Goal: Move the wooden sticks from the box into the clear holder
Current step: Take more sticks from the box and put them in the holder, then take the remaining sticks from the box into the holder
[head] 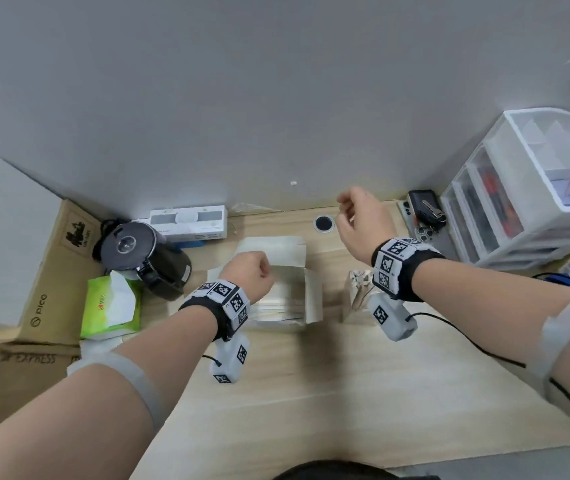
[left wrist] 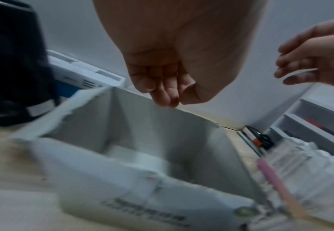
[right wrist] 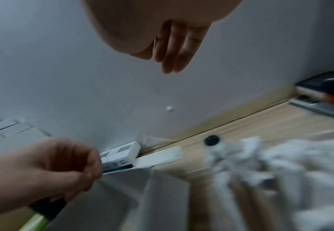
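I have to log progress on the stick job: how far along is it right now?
Done: the clear holder right of the box already stands packed with wrapped sticks. In hand: nothing visible; the left hand hovers with curled fingers over the open box, and the right hand is raised with loose fingers. Left: pale contents lie in the box, probably more sticks to move.

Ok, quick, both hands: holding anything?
Left hand: fingers curled over the open white cardboard box, holding nothing.
Right hand: relaxed, raised, empty.
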